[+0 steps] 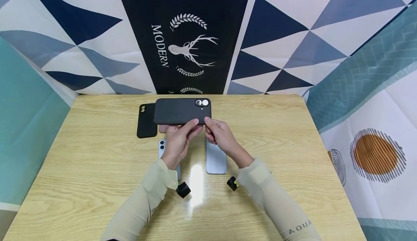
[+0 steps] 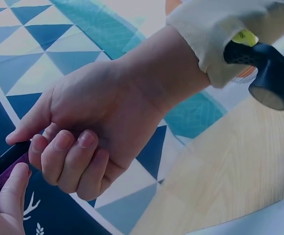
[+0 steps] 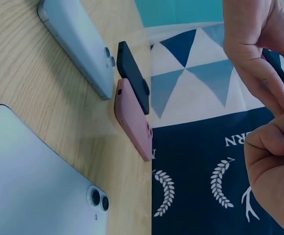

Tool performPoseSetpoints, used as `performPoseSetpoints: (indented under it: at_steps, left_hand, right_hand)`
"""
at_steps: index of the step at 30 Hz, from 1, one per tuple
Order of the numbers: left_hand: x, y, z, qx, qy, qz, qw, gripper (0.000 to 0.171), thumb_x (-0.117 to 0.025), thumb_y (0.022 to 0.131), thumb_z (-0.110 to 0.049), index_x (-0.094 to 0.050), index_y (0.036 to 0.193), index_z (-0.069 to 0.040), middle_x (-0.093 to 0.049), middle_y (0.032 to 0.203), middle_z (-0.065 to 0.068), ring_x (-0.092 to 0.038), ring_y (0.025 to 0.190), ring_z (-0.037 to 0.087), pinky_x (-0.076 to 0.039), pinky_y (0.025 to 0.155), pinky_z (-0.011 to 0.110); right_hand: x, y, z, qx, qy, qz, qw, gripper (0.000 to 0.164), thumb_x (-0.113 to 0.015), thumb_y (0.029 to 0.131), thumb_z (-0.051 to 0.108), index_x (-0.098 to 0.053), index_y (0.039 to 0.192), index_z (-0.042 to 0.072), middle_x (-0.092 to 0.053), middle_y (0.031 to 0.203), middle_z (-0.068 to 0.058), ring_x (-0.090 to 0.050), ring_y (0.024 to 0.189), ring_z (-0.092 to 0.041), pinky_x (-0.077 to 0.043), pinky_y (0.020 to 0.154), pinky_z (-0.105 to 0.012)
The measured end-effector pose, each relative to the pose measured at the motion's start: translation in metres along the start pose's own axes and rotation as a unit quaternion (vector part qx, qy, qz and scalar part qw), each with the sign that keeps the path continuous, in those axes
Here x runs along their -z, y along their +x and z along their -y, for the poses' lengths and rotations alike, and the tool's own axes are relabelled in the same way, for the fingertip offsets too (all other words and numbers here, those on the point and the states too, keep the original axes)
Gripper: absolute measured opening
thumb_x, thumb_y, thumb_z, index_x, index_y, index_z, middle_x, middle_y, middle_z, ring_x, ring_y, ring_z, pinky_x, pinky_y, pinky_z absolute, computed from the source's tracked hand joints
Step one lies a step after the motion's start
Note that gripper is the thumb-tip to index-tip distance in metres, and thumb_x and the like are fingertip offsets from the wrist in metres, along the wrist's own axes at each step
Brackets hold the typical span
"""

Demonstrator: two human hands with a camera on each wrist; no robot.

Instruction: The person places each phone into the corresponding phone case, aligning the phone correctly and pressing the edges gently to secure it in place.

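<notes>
Head: held case (image 1: 177, 111) is in both hands, at the far side of the table (image 1: 277, 136), about mid-width. Looks lifted; it overlaps the black case (image 1: 147, 125) at left and the pink case (image 1: 163, 129). Grip: left hand (image 1: 178, 141) and right hand (image 1: 224, 136) both pinch its near long edge, thumbs on the face we see, side by side toward the right end. So most of the case lies far and left of the grip. Long axis runs left-right, camera block (image 1: 202, 103) pointing right, camera face toward the viewer. Right hand is nearer the camera end; left hand is nearer the case's middle. Can't tell if a phone is inside. Left phone (image 1: 161, 148) is partly under the left hand and forearm; right phone (image 1: 216, 159) is just near of the right hand, long axis near-far.

Left wrist: right hand across the frame, thumb and index on the end of the case, other fingers curled. Left hand's digits also pinch it. Case shows edge-on, black with a purple strip, cut by the frame.

Right wrist: only a dark sliver of case at the frame edge; pinch mostly hidden. Both phones, pink case and black case sit apart from the hands.
</notes>
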State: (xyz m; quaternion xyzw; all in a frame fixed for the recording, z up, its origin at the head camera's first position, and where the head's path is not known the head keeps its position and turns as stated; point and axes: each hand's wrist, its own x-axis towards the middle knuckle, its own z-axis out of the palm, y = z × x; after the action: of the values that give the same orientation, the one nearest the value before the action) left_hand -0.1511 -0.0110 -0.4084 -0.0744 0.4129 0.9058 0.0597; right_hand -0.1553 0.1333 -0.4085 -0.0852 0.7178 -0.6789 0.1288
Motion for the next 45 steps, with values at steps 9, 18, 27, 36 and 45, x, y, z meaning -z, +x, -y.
performPoseSetpoints:
  at_steps: [9,18,27,36,45]
  left_hand:
    - [-0.0034,-0.0007,0.0004,0.025,-0.008,-0.018,0.9995,0.011,-0.059,0.085,0.006,-0.062,0.093,-0.001,-0.07,0.074,0.006,-0.07,0.067,0.011,-0.057,0.072,0.021]
    - [-0.0017,-0.0011,-0.0006,0.04,-0.008,-0.02,0.999,0.014,-0.059,0.086,0.005,-0.059,0.1,0.0,-0.07,0.08,0.005,-0.07,0.071,0.011,-0.056,0.076,0.021]
    - [-0.0006,-0.0024,-0.0026,0.037,0.016,-0.001,0.9992,0.026,-0.06,0.084,0.009,-0.057,0.11,0.002,-0.069,0.09,0.005,-0.07,0.082,0.013,-0.055,0.083,0.026]
    - [0.0031,-0.0004,-0.005,0.037,0.018,-0.014,0.9991,0.018,-0.058,0.087,0.006,-0.058,0.104,0.002,-0.067,0.088,0.004,-0.07,0.081,0.01,-0.054,0.085,0.024]
    - [0.0009,-0.0014,-0.0059,0.023,0.008,0.003,0.9997,0.017,-0.056,0.087,0.009,-0.057,0.103,0.004,-0.067,0.089,0.006,-0.069,0.082,0.011,-0.054,0.084,0.024]
  right_hand:
    - [-0.0012,0.0003,0.0013,0.013,0.018,-0.001,1.0,0.044,-0.034,0.101,0.028,-0.035,0.063,0.008,-0.035,0.047,0.006,-0.029,0.041,-0.007,-0.023,0.041,-0.018]
    - [-0.0017,0.0009,-0.0018,0.008,-0.004,-0.012,1.0,0.04,-0.034,0.101,0.029,-0.043,0.068,0.007,-0.043,0.053,0.003,-0.038,0.046,-0.009,-0.032,0.045,-0.02]
    - [0.0011,0.0002,-0.0029,0.002,-0.028,-0.03,0.999,0.034,-0.041,0.101,0.025,-0.049,0.075,0.004,-0.044,0.052,0.002,-0.039,0.045,-0.009,-0.034,0.044,-0.021]
    - [0.0,0.001,-0.0013,0.033,0.023,-0.044,0.998,0.033,-0.042,0.099,0.026,-0.048,0.071,0.009,-0.045,0.053,0.006,-0.04,0.047,-0.008,-0.034,0.045,-0.019]
    - [-0.0062,0.0048,-0.0012,0.03,0.058,-0.026,0.998,0.032,-0.044,0.098,0.023,-0.049,0.07,0.009,-0.044,0.049,0.005,-0.039,0.045,-0.008,-0.033,0.045,-0.019]
